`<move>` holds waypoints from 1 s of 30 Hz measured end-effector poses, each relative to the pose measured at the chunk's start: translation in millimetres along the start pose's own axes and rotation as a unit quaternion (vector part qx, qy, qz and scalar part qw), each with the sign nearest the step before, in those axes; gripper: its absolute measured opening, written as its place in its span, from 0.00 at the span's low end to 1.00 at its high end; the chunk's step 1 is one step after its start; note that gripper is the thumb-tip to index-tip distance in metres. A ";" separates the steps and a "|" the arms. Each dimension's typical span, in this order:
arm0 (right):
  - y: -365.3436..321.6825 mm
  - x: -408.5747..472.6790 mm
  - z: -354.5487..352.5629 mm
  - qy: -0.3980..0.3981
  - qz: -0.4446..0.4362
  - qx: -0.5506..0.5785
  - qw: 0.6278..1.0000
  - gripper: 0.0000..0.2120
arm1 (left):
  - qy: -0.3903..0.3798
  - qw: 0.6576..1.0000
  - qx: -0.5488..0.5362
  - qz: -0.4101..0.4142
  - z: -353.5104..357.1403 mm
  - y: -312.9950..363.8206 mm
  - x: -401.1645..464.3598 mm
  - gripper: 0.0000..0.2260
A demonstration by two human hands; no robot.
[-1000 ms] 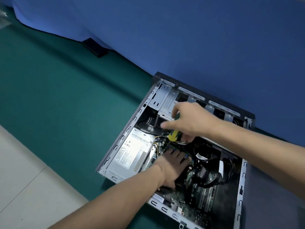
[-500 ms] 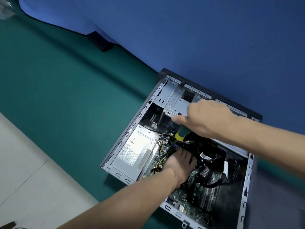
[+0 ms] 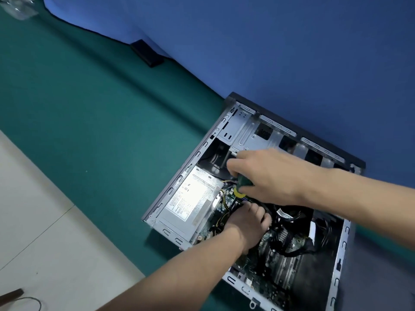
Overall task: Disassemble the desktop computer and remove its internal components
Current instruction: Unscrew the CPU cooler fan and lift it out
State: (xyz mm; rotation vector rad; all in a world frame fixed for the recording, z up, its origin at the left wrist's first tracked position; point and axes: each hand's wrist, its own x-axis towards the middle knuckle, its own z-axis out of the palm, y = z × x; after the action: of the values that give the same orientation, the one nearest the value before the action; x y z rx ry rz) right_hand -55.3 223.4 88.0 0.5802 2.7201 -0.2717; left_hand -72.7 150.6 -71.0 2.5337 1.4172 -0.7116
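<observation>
Green mat [image 3: 94,122]; open case [image 3: 179,182], right hand [image 3: 267,176] holding screwdriver [image 3: 241,187].

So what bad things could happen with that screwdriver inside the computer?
1. The right hand holds the screwdriver with its tip down among the yellow and black wires; a slip might nick one.
2. The left hand reaches in right below the tip, so a slip might poke its fingers.
3. The green motherboard lies bare underneath; a dropped screw could get lost among its parts, or the tip might scratch it.
</observation>
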 end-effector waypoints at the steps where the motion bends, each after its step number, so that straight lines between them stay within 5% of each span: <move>1: 1.9 1.7 -2.7 -0.016 -0.006 0.016 1.000 0.07 | 0.002 1.000 -0.002 0.000 -0.1 0.3 -0.8 0.44; 5: 12.3 7.4 -7.7 -0.025 0.142 0.114 0.983 0.18 | 0.005 1.000 -0.008 0.004 2.4 0.1 -0.6 0.43; 8: 8.3 10.4 4.7 0.046 0.200 0.145 0.968 0.18 | 0.009 0.999 -0.032 0.009 2.6 -2.8 -0.7 0.42; 12: -1.6 5.5 6.8 0.074 0.108 0.138 0.982 0.02 | 0.008 0.993 -0.121 0.012 -3.2 -13.1 -6.5 0.40; 16: -4.7 -3.3 1.4 -0.013 -0.014 0.057 0.998 0.11 | 0.010 0.993 -0.116 -0.005 -8.8 -9.9 -15.6 0.41; 21: -7.2 5.9 8.4 0.066 0.161 0.077 0.982 0.14 | 0.015 0.999 -0.042 0.002 -13.5 -4.2 -12.9 0.37; 24: -12.2 6.1 7.8 0.067 0.075 0.084 0.991 0.05 | 0.020 0.998 -0.063 -0.001 -12.5 -6.9 -17.2 0.35; 26: -15.5 2.0 8.5 0.009 0.003 0.097 0.995 0.09 | 0.016 0.994 -0.104 -0.013 -10.4 -8.4 -19.7 0.34; 30: -2.9 4.6 6.7 0.032 0.154 0.099 0.983 0.11 | 0.019 0.998 -0.058 -0.007 -7.0 -4.6 -10.8 0.38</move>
State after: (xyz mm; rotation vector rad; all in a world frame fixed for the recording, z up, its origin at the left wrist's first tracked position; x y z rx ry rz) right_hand -58.5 220.8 80.5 1.0688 2.6301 -0.4518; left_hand -79.0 147.3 -59.3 2.4643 1.4461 -0.5680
